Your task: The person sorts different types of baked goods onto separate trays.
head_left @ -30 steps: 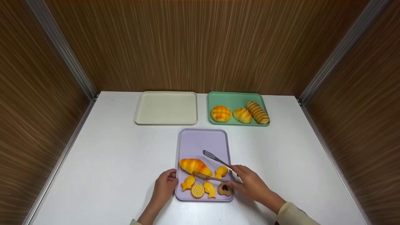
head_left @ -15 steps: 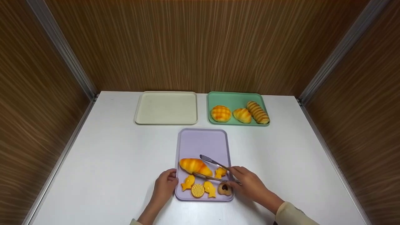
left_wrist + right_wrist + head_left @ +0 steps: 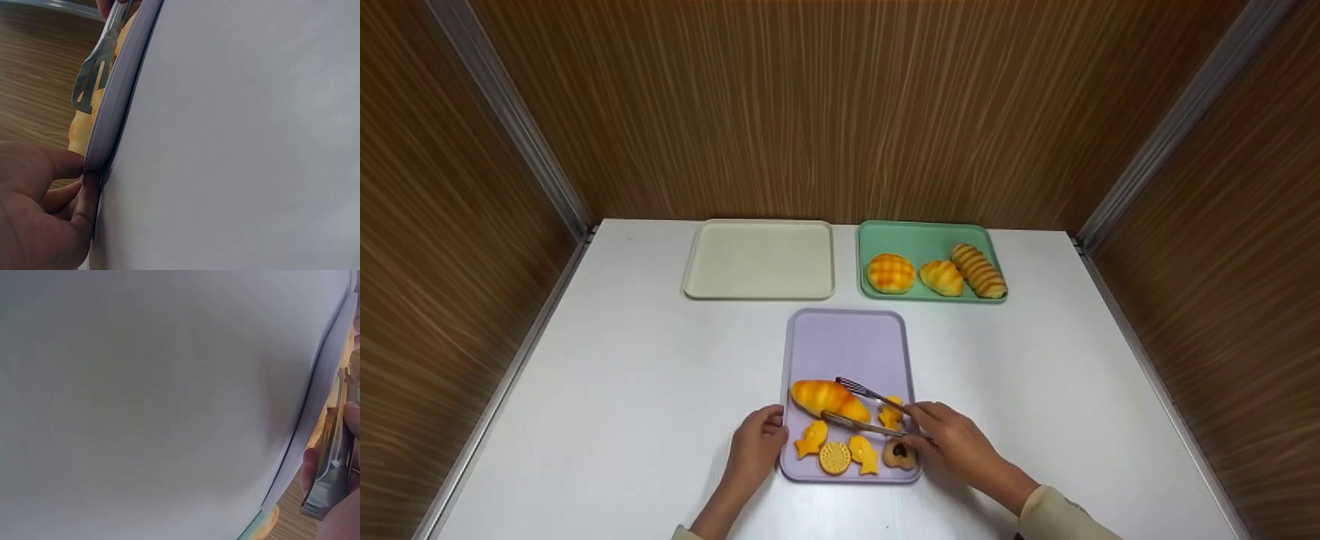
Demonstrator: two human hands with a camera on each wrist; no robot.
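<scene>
My right hand point(image 3: 960, 442) grips metal serving tongs point(image 3: 870, 429) with slotted ends, also seen in the right wrist view as the tongs' bent end point(image 3: 326, 492). Their arms are spread, one tip at the far side of a large toy croissant point(image 3: 817, 395), the other over its near side. The croissant lies on a lilac tray point(image 3: 847, 337). My left hand point(image 3: 756, 439) pinches the tray's left rim between thumb and finger, plain in the left wrist view at the lilac rim point(image 3: 109, 124). A fish-shaped cookie point(image 3: 891, 414) lies partly beneath the tongs.
Along the tray's near end lie two more fish-shaped cookies point(image 3: 811, 439), a round cookie point(image 3: 835, 457) and a brown cookie with a dark heart point(image 3: 899, 453). Behind stand a cream tray point(image 3: 761, 259) and a green tray point(image 3: 922, 234) bearing three toy breads. Wood-grain walls point(image 3: 840, 112) enclose the table.
The tongs' far arm has come down and nearer to the croissant, so the gap between the tips is narrower. The left hand and the trays have stayed in place.
</scene>
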